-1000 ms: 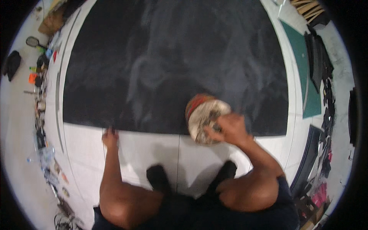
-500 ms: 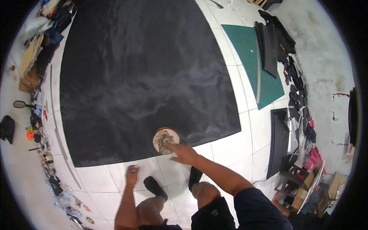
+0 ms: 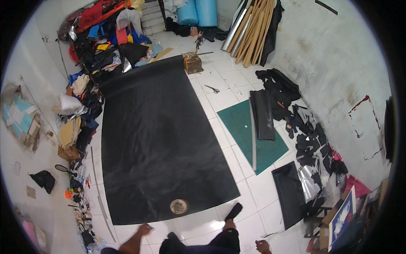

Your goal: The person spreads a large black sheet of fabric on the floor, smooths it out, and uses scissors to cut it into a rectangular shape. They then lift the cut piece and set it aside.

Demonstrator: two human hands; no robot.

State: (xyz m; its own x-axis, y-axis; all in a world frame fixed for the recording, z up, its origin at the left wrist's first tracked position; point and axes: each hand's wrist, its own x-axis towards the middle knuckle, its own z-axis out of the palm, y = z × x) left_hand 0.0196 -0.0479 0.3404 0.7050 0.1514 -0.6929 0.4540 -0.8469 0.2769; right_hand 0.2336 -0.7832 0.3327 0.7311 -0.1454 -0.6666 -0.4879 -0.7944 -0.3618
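Note:
A large black sheet (image 3: 156,139) lies on the floor in front of me. Near its front edge rests a round wooden disc (image 3: 179,206) with a pale, rough top, touched by neither hand. My left hand (image 3: 144,230) hovers close to the sheet's near left edge. Its fingers are curled together, and whatever they may hold is too small to make out. Out to the right, low in the view, my right hand (image 3: 263,246) hangs apart from the sheet and disc, fingers loosely bent and nothing visible in them.
On the right are a green cutting mat (image 3: 239,131) with a long grey strip (image 3: 253,135), folded black material (image 3: 263,118), and black scraps (image 3: 306,148). Scissors (image 3: 212,89) lie farther off. Cardboard tubes (image 3: 253,34) lean at the back wall. Assorted clutter (image 3: 78,186) lines the left wall.
My right hand has let go of the wooden disc and moved away to the lower right. The view has tilted up, bringing the far room in. My right foot has stepped outward.

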